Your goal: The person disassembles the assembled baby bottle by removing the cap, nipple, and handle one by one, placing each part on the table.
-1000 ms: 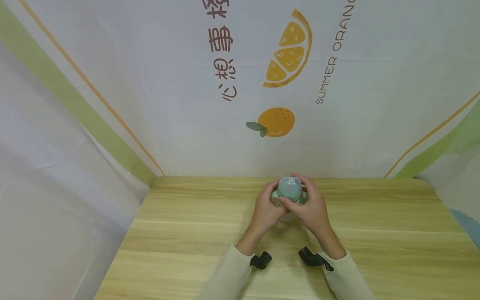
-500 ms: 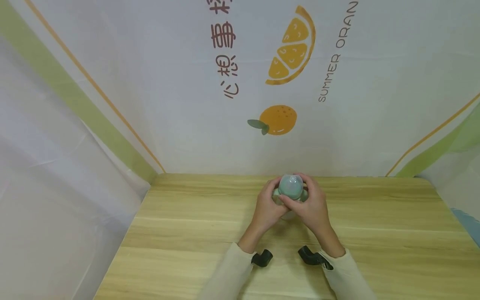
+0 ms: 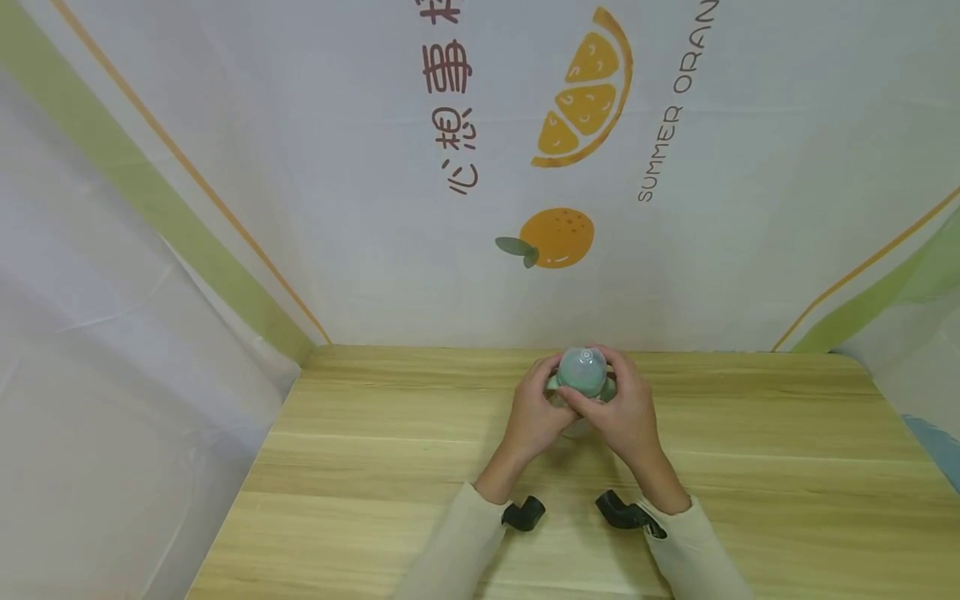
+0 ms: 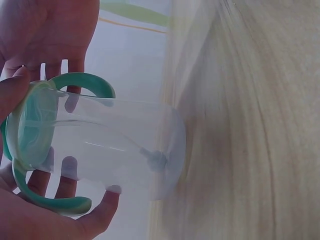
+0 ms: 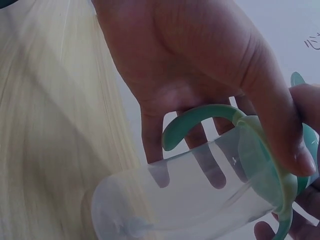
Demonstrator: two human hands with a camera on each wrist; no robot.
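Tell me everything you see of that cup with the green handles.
The cup looks like clear plastic, with a shiny, greenish domed top, two curved green handles and a thin inner tube with a thicker end. It is roughly upright; whether its base touches the table is unclear. The left hand and right hand both hold it near the top.
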